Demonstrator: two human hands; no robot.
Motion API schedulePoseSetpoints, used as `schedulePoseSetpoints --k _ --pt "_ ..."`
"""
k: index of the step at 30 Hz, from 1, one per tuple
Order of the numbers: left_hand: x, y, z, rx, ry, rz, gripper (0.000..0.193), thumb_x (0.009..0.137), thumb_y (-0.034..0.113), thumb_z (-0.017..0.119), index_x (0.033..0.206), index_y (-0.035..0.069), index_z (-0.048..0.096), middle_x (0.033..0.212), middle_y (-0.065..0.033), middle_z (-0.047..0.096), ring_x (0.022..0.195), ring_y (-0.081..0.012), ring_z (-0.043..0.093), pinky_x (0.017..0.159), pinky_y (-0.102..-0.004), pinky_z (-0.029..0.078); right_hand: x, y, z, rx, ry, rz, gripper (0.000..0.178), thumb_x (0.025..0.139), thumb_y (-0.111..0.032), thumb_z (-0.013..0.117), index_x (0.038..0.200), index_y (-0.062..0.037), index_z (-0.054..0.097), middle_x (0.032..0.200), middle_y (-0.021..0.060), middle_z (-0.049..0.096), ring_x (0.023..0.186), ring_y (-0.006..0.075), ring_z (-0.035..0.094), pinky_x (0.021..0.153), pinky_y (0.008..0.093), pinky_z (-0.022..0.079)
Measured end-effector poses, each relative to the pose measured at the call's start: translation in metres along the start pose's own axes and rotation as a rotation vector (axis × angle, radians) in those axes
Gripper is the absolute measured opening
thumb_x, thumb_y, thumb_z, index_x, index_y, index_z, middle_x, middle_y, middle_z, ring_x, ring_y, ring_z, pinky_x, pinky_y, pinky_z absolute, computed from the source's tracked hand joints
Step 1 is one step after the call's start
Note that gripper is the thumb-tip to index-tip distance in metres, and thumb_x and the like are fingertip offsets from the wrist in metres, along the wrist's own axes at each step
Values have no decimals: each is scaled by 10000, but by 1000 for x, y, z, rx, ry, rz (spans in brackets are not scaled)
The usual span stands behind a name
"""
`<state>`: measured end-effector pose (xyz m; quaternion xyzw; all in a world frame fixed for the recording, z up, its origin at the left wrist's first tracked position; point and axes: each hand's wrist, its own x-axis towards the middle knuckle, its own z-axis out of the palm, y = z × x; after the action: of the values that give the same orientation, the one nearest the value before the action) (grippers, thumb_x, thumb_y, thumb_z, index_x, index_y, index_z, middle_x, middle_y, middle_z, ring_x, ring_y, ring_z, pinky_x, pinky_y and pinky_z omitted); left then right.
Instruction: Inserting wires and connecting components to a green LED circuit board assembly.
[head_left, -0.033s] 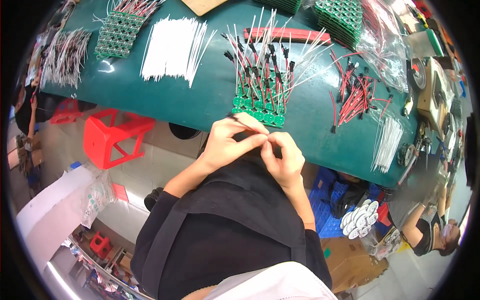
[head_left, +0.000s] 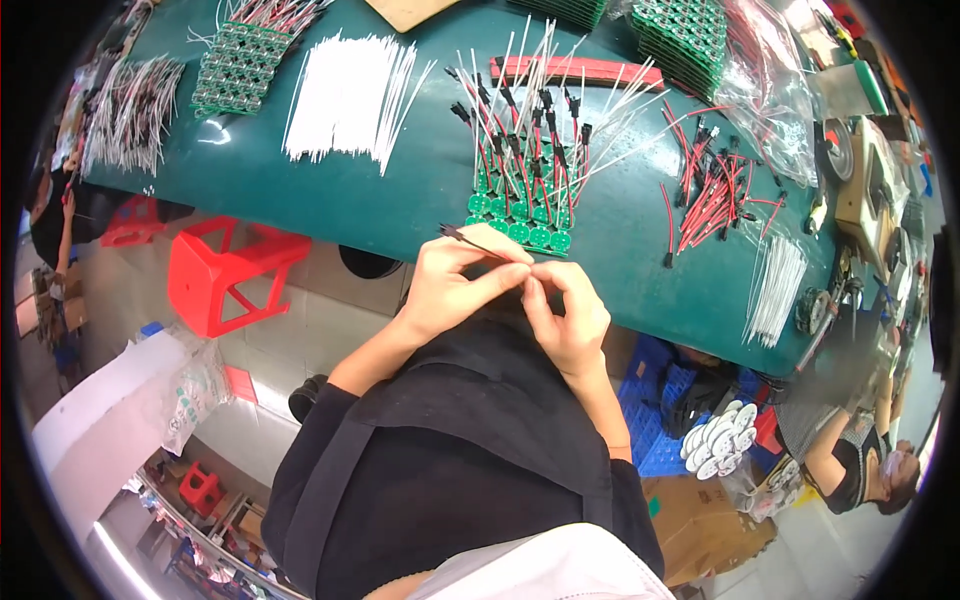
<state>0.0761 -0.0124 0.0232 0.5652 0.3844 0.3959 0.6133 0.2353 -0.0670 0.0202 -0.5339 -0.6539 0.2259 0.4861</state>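
Note:
My left hand (head_left: pixel 455 280) is closed in a pinch on a connector wire (head_left: pixel 462 238), whose dark plug end sticks out past the fingers to the left. Against its fingertips, my right hand (head_left: pixel 570 318) is pinched too; whatever sits between its fingers is hidden. Both hands are at the table's near edge, just in front of a green circuit board panel (head_left: pixel 518 232). Red-and-black wires with black plugs (head_left: pixel 515 145) and white wires stand up from that panel.
Loose red-and-black connector wires (head_left: pixel 708 215) lie to the right, near a bundle of white wires (head_left: pixel 776 290). A larger white wire pile (head_left: pixel 342 100) is at the left. Stacked green boards (head_left: pixel 680 45) stand at the back. A red stool (head_left: pixel 225 275) is below the table.
The dark plug end by my left hand has tipped slightly leftward and shows more. Both hands stay almost in place, fingertips still together.

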Motion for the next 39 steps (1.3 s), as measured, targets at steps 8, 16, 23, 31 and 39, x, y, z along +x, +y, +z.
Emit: schedulePoseSetpoints --k 8,16,23,31,39 --pt "5 -9 -14 81 169 71 102 848 -10 706 950 -12 695 903 -69 677 839 -142 666 737 -266 547 13 12 7 -139 28 -199 167 787 30 718 930 5 635 834 130 667 703 281 655 611 356 538" --pt "17 -24 -25 452 305 177 101 819 -27 697 915 -7 673 889 -91 683 750 -149 672 684 -260 543 4 32 -15 -252 120 23 116 815 32 702 910 1 642 806 113 663 668 240 620 573 325 500" --pt "18 -20 -23 473 292 173 95 814 -37 717 902 -41 681 888 -91 683 754 -137 672 685 -253 544 0 37 -14 -261 121 60 123 811 33 706 910 -10 647 799 99 661 630 211 589 521 305 460" --pt "18 -25 -22 460 321 231 102 802 -39 696 892 0 668 869 -85 677 720 -149 668 664 -260 543 0 38 -12 -241 130 50 124 810 33 707 908 -14 647 793 93 657 614 200 571 504 298 448" --pt "17 -27 -19 514 336 259 108 806 -54 710 897 -32 658 869 -101 666 715 -146 667 654 -252 539 0 38 -12 -246 125 51 132 809 28 710 914 -16 642 797 100 659 661 231 612 543 317 478"
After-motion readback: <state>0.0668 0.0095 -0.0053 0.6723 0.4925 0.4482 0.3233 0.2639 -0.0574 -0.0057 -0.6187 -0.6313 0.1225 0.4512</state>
